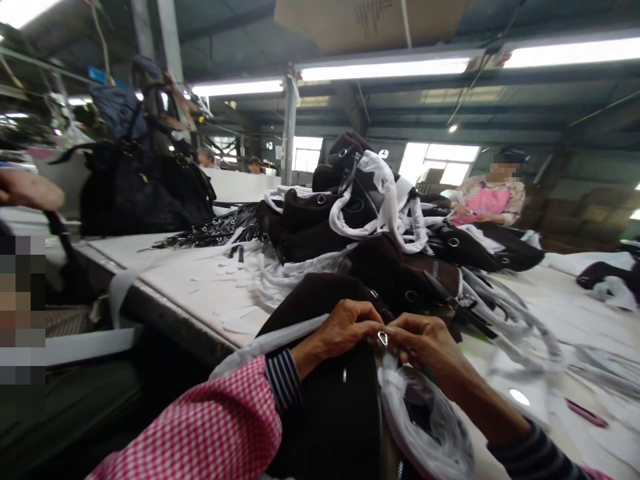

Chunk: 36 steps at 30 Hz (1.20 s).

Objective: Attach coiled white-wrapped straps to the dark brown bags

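Observation:
A dark brown bag [330, 407] lies in front of me at the table edge. My left hand [345, 327] and my right hand [423, 337] meet over its top, fingers pinched together. Between the fingertips shows a small silver metal clip [383, 338], both hands closed on it; its attachment is partly hidden by the fingers. Under my right hand hangs a bag handle [425, 433] wrapped in white film. Another white-wrapped strap [270, 340] runs beneath my left wrist. A metal zip lines the bag's right side.
More dark bags [360, 220] with wrapped handles are heaped ahead. Black straps with metal hooks [215, 227] lie left of them. A large black bag [145, 187] stands at the far left. A pink tool [586, 413] lies at right. Other people are at left and behind.

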Each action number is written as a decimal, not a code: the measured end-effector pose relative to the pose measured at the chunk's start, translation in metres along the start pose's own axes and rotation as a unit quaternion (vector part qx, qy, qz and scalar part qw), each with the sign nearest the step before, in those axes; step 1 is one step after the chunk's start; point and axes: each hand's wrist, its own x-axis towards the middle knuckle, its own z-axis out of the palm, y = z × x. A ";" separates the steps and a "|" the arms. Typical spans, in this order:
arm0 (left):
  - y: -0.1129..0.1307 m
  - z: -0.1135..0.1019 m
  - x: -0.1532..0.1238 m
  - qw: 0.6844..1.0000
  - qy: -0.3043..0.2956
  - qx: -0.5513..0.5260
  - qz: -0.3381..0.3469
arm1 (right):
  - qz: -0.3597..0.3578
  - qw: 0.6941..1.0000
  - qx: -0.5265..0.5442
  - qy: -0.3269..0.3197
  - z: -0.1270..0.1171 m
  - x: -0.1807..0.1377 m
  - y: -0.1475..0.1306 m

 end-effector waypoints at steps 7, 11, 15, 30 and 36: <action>-0.002 0.000 0.000 1.000 0.007 -0.004 0.013 | 0.020 1.000 0.015 0.006 0.001 0.003 0.014; -0.002 0.000 0.000 1.000 0.006 -0.027 0.012 | 0.030 0.999 0.041 0.014 0.002 0.006 0.016; -0.003 0.000 0.000 0.999 0.007 -0.035 0.002 | 0.028 0.998 0.059 0.010 0.003 0.003 0.015; -0.004 -0.002 -0.002 1.000 -0.004 -0.002 0.002 | 0.002 1.000 -0.017 0.011 0.010 -0.001 0.010; -0.006 -0.002 -0.001 0.999 -0.015 -0.026 -0.013 | 0.003 1.000 -0.014 0.019 0.013 0.000 0.014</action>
